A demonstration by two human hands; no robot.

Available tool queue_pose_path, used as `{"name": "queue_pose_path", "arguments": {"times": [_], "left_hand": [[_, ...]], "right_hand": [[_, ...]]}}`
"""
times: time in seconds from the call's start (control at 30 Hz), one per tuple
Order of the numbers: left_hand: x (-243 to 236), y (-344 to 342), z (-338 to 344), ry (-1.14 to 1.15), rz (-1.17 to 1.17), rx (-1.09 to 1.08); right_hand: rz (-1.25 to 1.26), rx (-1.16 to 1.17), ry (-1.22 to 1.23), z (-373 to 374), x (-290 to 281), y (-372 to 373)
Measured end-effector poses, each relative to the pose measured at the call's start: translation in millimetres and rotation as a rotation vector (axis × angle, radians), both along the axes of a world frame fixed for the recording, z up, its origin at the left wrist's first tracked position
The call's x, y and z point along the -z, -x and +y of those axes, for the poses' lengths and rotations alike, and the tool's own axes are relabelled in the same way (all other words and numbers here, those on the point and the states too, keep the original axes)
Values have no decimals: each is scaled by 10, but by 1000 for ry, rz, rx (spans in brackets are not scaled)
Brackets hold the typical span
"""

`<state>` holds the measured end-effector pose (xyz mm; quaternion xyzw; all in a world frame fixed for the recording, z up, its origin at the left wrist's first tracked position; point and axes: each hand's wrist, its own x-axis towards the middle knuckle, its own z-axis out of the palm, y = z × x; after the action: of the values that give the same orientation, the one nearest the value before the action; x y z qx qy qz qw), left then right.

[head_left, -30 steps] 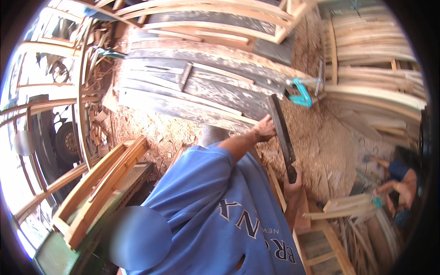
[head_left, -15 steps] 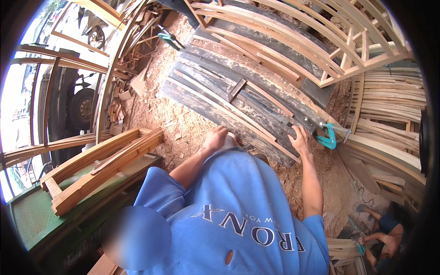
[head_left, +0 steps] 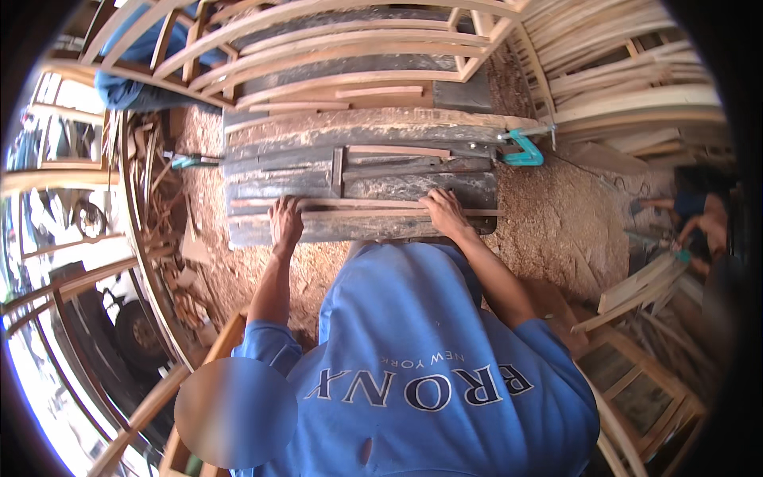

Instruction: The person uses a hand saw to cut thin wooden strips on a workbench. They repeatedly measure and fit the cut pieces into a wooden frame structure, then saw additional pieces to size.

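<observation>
I see the left hand (head_left: 286, 225) has moved onto the thin wood strip (head_left: 358, 203), mid-frame on the counter (head_left: 373, 230); the right hand (head_left: 446, 213) touches it too, apparently steadying it. Both half-curled; I can't tell how firmly.

A woodworking workshop: wood shavings (head_left: 556, 226) lie thick around a dark, worn counter (head_left: 334, 230), teal clamps (head_left: 532, 148) sit at its two ends, long timber strips (head_left: 636, 79) are stacked at far right, and a curved wooden frame (head_left: 486, 41) rests beyond.
</observation>
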<state>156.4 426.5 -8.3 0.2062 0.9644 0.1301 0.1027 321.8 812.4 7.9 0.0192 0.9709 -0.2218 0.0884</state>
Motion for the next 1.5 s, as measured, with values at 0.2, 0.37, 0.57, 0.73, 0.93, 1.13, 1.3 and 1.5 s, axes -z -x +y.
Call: {"name": "queue_pose_path", "arguments": {"times": [0.2, 0.37, 0.57, 0.73, 0.93, 1.13, 1.3, 1.5], "left_hand": [[55, 221, -98, 81, 72, 205], [66, 389, -162, 111, 81, 423], [-43, 151, -129, -63, 159, 438], [-88, -381, 244, -75, 55, 520], [-12, -699, 826, -296, 35, 477], [31, -714, 924, -142, 34, 512], [37, -713, 915, -220, 46, 558], [137, -657, 977, -73, 59, 640]], "right_hand": [[33, 83, -3, -83, -33, -13], [15, 109, -4, -95, -43, -73], [135, 260, 68, 195, -152, -277], [104, 531, 116, 516, -250, -719], [118, 790, 129, 744, -77, -1023], [92, 922, 53, 873, 156, -1010], [115, 937, 144, 968, 179, -1037], [83, 928, 110, 1074, 148, -1077]]}}
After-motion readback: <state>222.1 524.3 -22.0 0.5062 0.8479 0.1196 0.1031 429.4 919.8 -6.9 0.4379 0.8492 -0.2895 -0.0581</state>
